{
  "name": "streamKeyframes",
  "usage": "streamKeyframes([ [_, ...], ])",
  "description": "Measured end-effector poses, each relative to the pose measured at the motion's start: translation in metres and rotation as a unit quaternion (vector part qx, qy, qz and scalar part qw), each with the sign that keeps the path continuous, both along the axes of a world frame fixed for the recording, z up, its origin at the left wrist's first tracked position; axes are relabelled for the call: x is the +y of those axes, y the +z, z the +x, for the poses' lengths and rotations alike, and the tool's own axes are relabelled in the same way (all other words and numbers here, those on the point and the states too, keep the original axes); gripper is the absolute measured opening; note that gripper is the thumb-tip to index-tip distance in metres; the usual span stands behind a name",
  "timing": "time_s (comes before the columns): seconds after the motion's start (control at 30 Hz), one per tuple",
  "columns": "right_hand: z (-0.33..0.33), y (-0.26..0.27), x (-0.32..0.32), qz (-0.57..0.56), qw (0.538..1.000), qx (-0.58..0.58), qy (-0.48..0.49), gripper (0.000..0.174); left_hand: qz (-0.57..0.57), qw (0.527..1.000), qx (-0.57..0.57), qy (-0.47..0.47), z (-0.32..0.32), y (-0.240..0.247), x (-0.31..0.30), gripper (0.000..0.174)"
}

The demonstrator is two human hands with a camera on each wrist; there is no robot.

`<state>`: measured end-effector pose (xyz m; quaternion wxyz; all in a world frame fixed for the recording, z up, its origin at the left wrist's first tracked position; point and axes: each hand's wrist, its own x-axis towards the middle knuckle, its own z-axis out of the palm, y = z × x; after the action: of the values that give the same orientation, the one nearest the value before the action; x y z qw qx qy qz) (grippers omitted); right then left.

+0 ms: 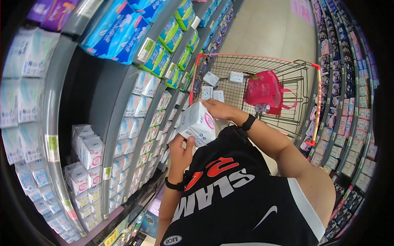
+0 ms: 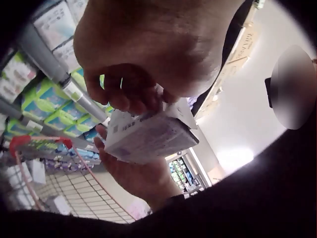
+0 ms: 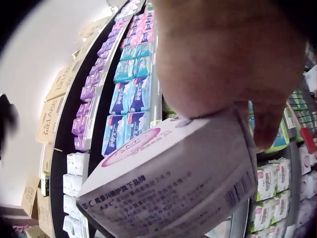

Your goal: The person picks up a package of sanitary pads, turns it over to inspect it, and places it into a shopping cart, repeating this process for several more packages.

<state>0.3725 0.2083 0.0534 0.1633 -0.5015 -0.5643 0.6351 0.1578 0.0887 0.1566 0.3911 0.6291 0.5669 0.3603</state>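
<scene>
Between the two hands is a tilted white box-shaped pack (image 1: 198, 124) with a pink oval. The left hand (image 1: 180, 153) is at its near lower end; in the left wrist view this hand's curled fingers (image 2: 126, 94) grip the pack (image 2: 151, 136). My right hand (image 1: 219, 110) holds the upper far edge, its fingers partly hidden behind the pack. In the right wrist view the right hand (image 3: 228, 64) lies against the pack (image 3: 173, 183), whose printed side and barcode face the camera.
A wire shopping cart (image 1: 256, 59) with a red rim stands ahead, holding several white packs (image 1: 236, 77), a pink bag (image 1: 264, 90) and a clear bottle (image 1: 262, 108). Stocked shelves (image 1: 123, 92) run along the left; another stocked shelf (image 1: 349, 106) lines the right. Floor (image 1: 262, 33) shows between them.
</scene>
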Motion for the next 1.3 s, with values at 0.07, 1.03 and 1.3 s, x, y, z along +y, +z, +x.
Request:
streamKeyframes([
  [0.07,0.013,-0.012,0.006,-0.022,0.986,0.160,-0.035,0.071,-0.036,0.999,-0.002,0.016,0.013,-0.003,0.014,0.029],
  [1.03,0.175,-0.317,-0.001,-0.380,0.762,0.157,-0.501,0.052,-0.290,0.948,-0.125,-0.036,0.051,-0.086,0.081,0.019],
  [1.3,0.119,-0.246,0.057,-0.334,0.842,0.182,-0.383,0.039,-0.236,0.962,-0.136,-0.027,0.018,-0.084,0.047,0.018],
])
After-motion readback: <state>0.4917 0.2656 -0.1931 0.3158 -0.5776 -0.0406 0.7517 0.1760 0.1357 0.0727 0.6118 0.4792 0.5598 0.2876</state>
